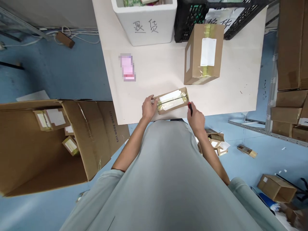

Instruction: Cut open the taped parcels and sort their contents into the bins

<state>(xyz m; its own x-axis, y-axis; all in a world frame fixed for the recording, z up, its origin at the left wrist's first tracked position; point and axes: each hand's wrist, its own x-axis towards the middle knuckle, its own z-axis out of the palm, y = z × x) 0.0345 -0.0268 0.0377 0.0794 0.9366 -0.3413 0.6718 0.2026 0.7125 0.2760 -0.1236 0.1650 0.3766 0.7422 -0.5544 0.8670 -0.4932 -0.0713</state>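
Observation:
A small flat cardboard box (172, 100) with white labels and shiny tape lies near the front edge of the white table, slightly tilted. A dark line runs lengthwise between its label strips. At the box's left end, my left hand (148, 109) grips it with fingers on top and side. My right hand (196, 119) is closed around a small red-and-black box cutter (190, 107), held against or very near the box's right end. The blade itself is too small to make out. Behind it stands a larger taped carton (204, 54) with a white label.
At the table's (154, 67) back are a white bin (151, 25) with handwriting and a black crate (184, 22). A blurred pink item (127, 68) lies left. A large open carton (96, 134) holding small boxes stands left on the floor; cartons (288, 110) are stacked right.

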